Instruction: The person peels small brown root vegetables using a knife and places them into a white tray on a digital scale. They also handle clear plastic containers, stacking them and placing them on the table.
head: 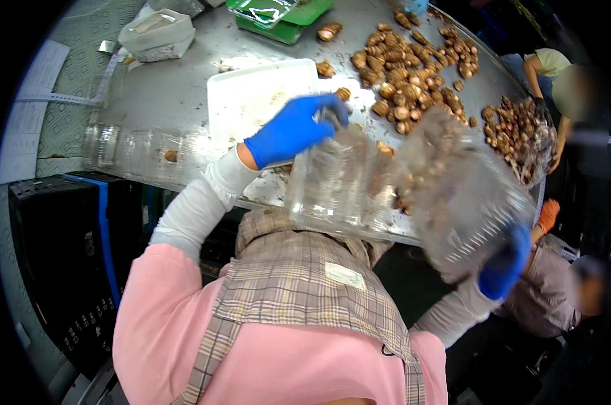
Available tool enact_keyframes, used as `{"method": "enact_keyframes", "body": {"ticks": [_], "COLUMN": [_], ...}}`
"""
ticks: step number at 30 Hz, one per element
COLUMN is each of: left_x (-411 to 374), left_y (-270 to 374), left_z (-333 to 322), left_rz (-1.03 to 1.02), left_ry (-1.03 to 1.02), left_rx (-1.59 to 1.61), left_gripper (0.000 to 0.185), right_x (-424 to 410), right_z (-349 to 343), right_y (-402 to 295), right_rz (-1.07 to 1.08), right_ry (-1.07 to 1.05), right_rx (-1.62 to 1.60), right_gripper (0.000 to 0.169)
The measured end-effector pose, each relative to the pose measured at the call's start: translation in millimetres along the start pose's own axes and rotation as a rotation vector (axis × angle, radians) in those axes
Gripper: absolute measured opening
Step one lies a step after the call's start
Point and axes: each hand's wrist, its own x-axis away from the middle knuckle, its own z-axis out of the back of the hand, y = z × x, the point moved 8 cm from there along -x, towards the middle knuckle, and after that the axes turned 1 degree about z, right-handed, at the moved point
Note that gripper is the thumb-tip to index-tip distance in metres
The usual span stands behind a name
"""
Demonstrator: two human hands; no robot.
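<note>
My left hand (pixel 295 129) wears a blue glove, its fingers curled above the white tray's right edge. A dark grey patch shows at its fingertips; blur hides whether this is a held thing or the glove's palm. Below it, clear ribbed plastic containers (pixel 330 187) lie at the table's near edge. My right hand (pixel 505 266), also blue-gloved and blurred, grips a clear plastic container (pixel 477 202) at its near right corner. That container is tilted and raised over the table edge. Brown taro-like tubers (pixel 406 76) are heaped beyond.
A white tray (pixel 259 96) lies on the metal table (pixel 158 96). Behind it are a green scale (pixel 285 20) and a white plastic bag (pixel 158 35). More clear containers (pixel 138 149) line the left edge. Black crates (pixel 57 253) stand at left. Two people are at right, near smaller tubers (pixel 513 131).
</note>
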Motion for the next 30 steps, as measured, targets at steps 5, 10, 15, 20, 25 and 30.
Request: {"method": "enact_keyframes", "body": {"ticks": [5, 10, 15, 20, 25, 30], "left_x": [34, 159, 257, 211, 85, 47], "left_y": [29, -18, -170, -195, -46, 17], "left_z": [157, 283, 363, 326, 131, -4], "left_rz": [-0.314, -0.352, -0.169, 0.417, -0.063, -0.093], "left_ry": [0.698, 1.571, 1.889, 1.519, 0.740, 0.314], "left_rx": [0.117, -0.442, -0.222, -1.052, 0.143, 0.334], "left_gripper": [0.029, 0.026, 0.036, 0.050, 0.069, 0.096], "right_x": [29, -6, -54, -72, -64, -32], "right_z": [40, -38, -156, -244, -280, -284], "right_y": [-51, -8, 44, 67, 70, 54], "right_rz": [0.326, 0.118, -0.052, -0.157, -0.250, -0.409], "right_ry": [0.348, 0.140, -0.194, -0.388, -0.421, -0.575], "right_rx": [0.401, -0.096, 0.178, 0.159, 0.004, 0.004], "right_gripper": [0.040, 0.038, 0.028, 0.014, 0.021, 0.024]}}
